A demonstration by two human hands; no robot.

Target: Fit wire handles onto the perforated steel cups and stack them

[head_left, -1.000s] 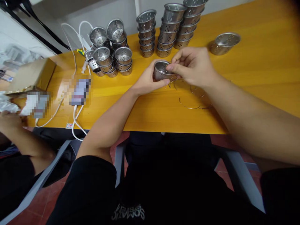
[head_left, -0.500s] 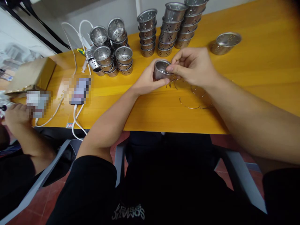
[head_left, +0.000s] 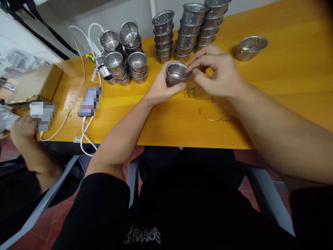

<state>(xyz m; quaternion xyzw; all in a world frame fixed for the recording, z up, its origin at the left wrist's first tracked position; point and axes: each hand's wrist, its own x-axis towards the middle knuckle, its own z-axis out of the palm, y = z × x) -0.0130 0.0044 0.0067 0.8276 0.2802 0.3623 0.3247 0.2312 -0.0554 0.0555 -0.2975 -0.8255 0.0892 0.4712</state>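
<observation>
- Wire loops (head_left: 215, 113) lie on the table (head_left: 169, 121), just on the near side of the right fingers.
- Left hand (head_left: 162, 86) is curled around the cup (head_left: 176, 73), thumb along its near wall. Since half a second ago the cup has tipped mouth-up.
- Right hand (head_left: 218, 74) has let go of its pinch at the rim: fingers now spread loosely, tips just touching the cup's right edge, gripping nothing I can see.
- Beyond the fingers: cup stacks (head_left: 189, 29), unmoved.
- Far left, another person's hand (head_left: 20, 128) has shifted.
</observation>
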